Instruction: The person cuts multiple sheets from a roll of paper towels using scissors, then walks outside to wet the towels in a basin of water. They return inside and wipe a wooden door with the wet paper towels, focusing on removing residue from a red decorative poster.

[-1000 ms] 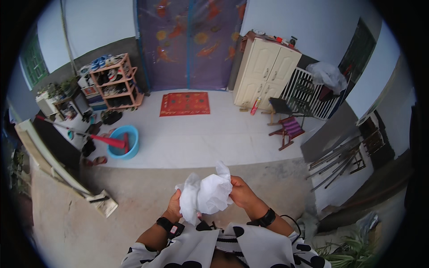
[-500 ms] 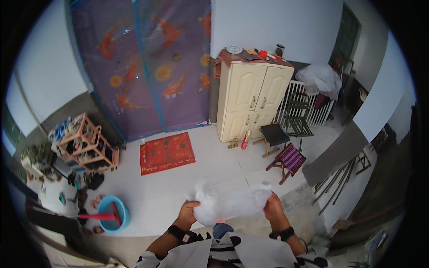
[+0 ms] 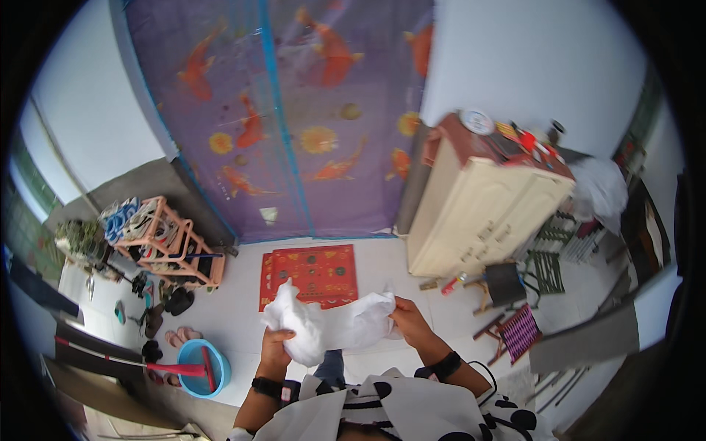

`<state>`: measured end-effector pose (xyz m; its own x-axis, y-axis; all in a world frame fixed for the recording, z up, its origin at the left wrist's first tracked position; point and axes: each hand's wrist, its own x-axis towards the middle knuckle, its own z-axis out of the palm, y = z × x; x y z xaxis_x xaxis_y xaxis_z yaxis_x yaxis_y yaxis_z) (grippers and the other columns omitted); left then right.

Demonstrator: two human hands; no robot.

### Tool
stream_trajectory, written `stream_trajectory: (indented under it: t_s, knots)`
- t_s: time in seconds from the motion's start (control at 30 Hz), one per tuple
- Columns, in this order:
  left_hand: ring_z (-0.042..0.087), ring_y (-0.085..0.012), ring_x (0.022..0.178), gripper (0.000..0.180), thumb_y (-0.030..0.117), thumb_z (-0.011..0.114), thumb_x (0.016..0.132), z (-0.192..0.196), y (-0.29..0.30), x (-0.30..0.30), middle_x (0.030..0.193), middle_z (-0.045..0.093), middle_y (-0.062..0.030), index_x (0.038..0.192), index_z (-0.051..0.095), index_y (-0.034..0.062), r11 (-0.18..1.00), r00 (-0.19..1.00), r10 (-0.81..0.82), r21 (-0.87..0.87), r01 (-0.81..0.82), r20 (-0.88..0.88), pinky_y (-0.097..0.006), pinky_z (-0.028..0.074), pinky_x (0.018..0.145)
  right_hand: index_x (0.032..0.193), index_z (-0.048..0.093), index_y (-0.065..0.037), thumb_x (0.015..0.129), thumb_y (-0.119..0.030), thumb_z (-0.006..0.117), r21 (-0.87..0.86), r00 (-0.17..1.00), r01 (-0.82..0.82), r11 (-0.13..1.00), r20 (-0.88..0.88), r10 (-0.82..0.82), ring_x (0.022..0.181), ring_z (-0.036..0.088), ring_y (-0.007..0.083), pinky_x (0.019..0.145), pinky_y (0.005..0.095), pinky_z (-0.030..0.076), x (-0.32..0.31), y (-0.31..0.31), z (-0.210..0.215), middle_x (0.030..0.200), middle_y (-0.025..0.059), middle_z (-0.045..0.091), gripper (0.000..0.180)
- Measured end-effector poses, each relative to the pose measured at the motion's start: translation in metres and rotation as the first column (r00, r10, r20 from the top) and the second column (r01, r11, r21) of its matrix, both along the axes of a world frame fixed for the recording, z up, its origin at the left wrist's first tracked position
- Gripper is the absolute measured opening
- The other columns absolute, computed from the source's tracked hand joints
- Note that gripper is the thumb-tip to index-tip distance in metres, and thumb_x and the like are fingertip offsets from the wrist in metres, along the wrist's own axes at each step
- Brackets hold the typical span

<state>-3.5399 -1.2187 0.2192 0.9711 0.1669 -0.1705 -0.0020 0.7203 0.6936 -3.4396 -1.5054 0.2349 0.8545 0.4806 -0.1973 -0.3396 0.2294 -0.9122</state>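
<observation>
A crumpled white cloth (image 3: 353, 321), soft and thin-looking, is stretched between both hands in front of my body. My left hand (image 3: 277, 347) is closed round its bunched left part, the thumb lying on top. At the other end, my right hand (image 3: 409, 320) pinches the cloth's edge. The middle sags a little between the two. What kind of cloth piece it is, I cannot make out. Bands sit on both wrists. Beyond the cloth, a red patterned doormat (image 3: 316, 268) lies on the pale floor.
A purple curtain with orange fish (image 3: 301, 147) covers the doorway ahead. At right stand a cream cabinet (image 3: 478, 213), a black folding stool (image 3: 504, 284) and a purple woven stool (image 3: 519, 334). On the left are a pink shoe rack (image 3: 173, 246), loose shoes and a blue basin (image 3: 220, 375) with a red-headed mop.
The view has shifted toward the doorway and turned left, so the curtain looms larger and the cabinet sits further right. Both hands still hold the cloth.
</observation>
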Motion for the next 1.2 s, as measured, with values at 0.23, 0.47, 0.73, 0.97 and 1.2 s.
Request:
stream_trajectory:
  t_s: [0.23,0.47,0.73,0.97,1.2]
  knots:
    - [0.063,-0.0242,0.103,0.068,-0.008,0.067,0.056,0.030,0.106,0.183,0.109,0.065,-0.0082,0.122,0.057,0.0020,0.920,0.974,-0.165,0.331,0.208,-0.155,-0.035,0.050,0.090,0.118,0.061,-0.001,0.089,-0.007,0.056,-0.351,0.982,-0.171,0.921,0.016,0.189,0.096,0.060,0.0115,0.085,0.0276,0.048,0.172,0.112,0.006,0.105,0.0025,0.065,0.030]
    - [0.062,-0.0197,0.098,0.059,-0.004,0.072,0.056,0.039,0.159,0.351,0.103,0.066,-0.0037,0.113,0.063,0.0045,0.704,0.820,-0.540,0.432,0.564,-0.192,-0.035,0.046,0.093,0.124,0.057,0.000,0.088,-0.001,0.050,-0.309,0.882,-0.390,0.868,0.146,0.448,0.106,0.057,0.0144,0.093,0.0303,0.045,0.322,0.223,0.022,0.115,0.0051,0.063,0.036]
    - [0.065,-0.0159,0.088,0.049,-0.010,0.069,0.057,0.030,0.241,0.515,0.096,0.069,-0.0025,0.104,0.066,0.0021,0.836,0.973,-0.210,0.497,0.232,-0.100,-0.031,0.050,0.083,0.119,0.055,0.000,0.079,0.002,0.056,-0.315,0.848,-0.189,0.930,0.425,0.316,0.110,0.055,0.0180,0.093,0.0304,0.044,0.532,0.313,0.017,0.115,0.0078,0.059,0.040]
    - [0.064,-0.0174,0.093,0.055,-0.009,0.068,0.057,0.082,0.318,0.710,0.100,0.068,-0.0040,0.110,0.064,0.0022,0.846,0.999,-0.031,0.533,0.023,0.007,-0.033,0.050,0.087,0.130,0.049,-0.003,0.087,-0.001,0.056,-0.076,0.851,-0.329,0.941,0.409,0.330,0.117,0.049,0.0161,0.097,0.0295,0.040,0.746,0.423,0.054,0.127,0.0055,0.051,0.044]
    - [0.064,-0.0157,0.088,0.055,-0.011,0.070,0.052,0.081,0.366,0.891,0.095,0.067,-0.0014,0.105,0.064,0.0030,0.730,0.993,0.011,0.678,-0.087,0.116,-0.031,0.050,0.082,0.123,0.052,-0.001,0.087,-0.005,0.059,0.009,0.927,-0.003,1.000,0.374,-0.001,0.115,0.052,0.0174,0.097,0.0306,0.042,0.919,0.423,0.073,0.121,0.0094,0.056,0.037]
